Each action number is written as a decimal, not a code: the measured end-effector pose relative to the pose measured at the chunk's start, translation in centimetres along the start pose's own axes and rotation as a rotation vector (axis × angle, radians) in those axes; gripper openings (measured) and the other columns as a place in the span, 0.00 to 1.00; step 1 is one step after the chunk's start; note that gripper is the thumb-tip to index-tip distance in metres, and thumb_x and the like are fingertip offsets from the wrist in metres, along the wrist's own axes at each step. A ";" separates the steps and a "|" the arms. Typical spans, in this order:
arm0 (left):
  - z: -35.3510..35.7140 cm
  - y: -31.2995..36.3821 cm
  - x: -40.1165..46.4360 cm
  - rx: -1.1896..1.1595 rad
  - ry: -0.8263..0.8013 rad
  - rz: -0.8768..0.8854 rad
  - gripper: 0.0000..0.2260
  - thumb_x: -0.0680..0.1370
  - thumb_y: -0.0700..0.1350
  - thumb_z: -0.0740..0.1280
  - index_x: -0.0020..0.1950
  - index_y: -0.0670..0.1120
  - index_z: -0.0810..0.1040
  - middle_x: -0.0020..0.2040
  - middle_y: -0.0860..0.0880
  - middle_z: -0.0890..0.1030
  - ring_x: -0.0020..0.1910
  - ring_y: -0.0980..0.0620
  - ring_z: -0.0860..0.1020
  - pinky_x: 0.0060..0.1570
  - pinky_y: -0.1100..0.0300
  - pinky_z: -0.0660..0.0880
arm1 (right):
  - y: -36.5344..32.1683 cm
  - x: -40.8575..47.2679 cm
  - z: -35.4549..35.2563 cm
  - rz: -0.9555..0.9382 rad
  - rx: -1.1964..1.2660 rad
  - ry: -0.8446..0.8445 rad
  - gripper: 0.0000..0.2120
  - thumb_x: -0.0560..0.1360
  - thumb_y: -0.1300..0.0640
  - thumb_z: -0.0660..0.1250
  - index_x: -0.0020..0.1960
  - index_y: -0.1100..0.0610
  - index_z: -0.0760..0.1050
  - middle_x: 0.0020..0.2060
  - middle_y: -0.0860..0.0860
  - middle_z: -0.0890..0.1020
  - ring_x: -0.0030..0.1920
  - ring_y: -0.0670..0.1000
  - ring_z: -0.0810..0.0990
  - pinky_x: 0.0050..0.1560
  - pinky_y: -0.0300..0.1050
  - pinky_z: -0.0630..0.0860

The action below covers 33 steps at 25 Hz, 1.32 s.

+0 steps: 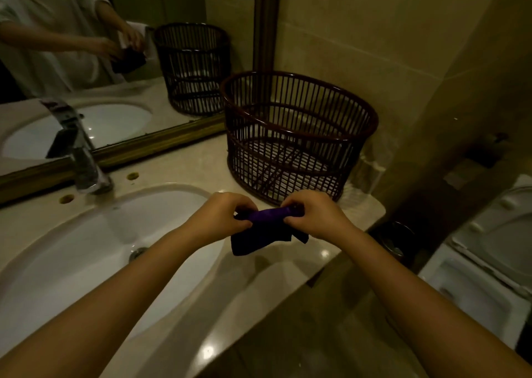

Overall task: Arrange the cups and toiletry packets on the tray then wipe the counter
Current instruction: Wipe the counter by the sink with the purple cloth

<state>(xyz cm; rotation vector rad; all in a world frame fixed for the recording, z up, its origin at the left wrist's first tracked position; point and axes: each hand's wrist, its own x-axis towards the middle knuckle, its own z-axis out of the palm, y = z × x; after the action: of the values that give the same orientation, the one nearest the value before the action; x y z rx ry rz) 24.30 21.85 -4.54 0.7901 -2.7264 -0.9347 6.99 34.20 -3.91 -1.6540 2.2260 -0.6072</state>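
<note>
We hold a purple cloth bunched between left hand and right hand, fingers closed on its ends, above the counter front edge. Wiping seems next: spread the cloth flat. A basket occupies the back right corner; no tray, cups or packets show.

Both forearms are bare from the bottom edge of the view up to the wrists, with no sleeve on either; the left hand and the right hand wear no glove, ring, watch or band that can be seen. In the mirror the person's reflection shows a loose, pale, light-coloured top; its sleeve ends near the elbow, with the forearm bare below it; the dim light leaves finer detail of the cloth unclear.
</note>
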 end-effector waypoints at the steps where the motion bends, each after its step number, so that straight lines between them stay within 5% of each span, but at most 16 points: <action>1: 0.4 -0.6 0.7 -0.003 -0.017 -0.003 0.10 0.71 0.41 0.70 0.50 0.52 0.80 0.43 0.57 0.80 0.41 0.64 0.76 0.38 0.74 0.71 | 0.5 0.5 0.5 0.022 0.004 -0.017 0.09 0.69 0.56 0.70 0.49 0.50 0.79 0.45 0.48 0.81 0.47 0.49 0.78 0.46 0.50 0.78; 10: 5.0 -4.2 5.1 0.036 -0.212 -0.100 0.10 0.71 0.41 0.70 0.51 0.48 0.81 0.48 0.50 0.82 0.45 0.56 0.78 0.40 0.70 0.71 | 6.0 3.7 4.8 0.158 0.069 -0.234 0.08 0.68 0.56 0.72 0.47 0.51 0.79 0.48 0.49 0.82 0.44 0.49 0.79 0.47 0.52 0.80; 18: 6.5 -5.0 6.7 0.050 -0.103 -0.173 0.12 0.72 0.40 0.68 0.55 0.45 0.80 0.53 0.46 0.82 0.51 0.50 0.79 0.53 0.55 0.77 | 7.7 5.1 7.4 0.064 -0.065 -0.087 0.12 0.70 0.55 0.69 0.53 0.53 0.77 0.50 0.52 0.80 0.50 0.53 0.78 0.42 0.44 0.72; 26: 7.1 -5.3 7.4 0.062 -0.118 -0.227 0.14 0.74 0.41 0.67 0.60 0.44 0.77 0.58 0.45 0.79 0.55 0.49 0.77 0.57 0.55 0.75 | 8.4 5.8 7.9 0.130 0.004 -0.110 0.17 0.71 0.56 0.69 0.59 0.54 0.75 0.54 0.55 0.80 0.53 0.54 0.77 0.51 0.51 0.77; 33: 5.5 -4.5 6.5 0.063 -0.143 -0.176 0.19 0.72 0.46 0.70 0.62 0.47 0.75 0.59 0.47 0.79 0.54 0.52 0.77 0.52 0.60 0.75 | 7.5 4.7 5.1 0.153 0.065 -0.081 0.16 0.70 0.55 0.70 0.58 0.55 0.77 0.54 0.52 0.80 0.53 0.50 0.77 0.51 0.43 0.74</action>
<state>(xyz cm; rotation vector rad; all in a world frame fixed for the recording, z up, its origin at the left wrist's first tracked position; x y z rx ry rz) 19.08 18.36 -11.76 1.0274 -2.8583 -0.9790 1.80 30.74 -12.08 -1.4355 2.2254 -0.5564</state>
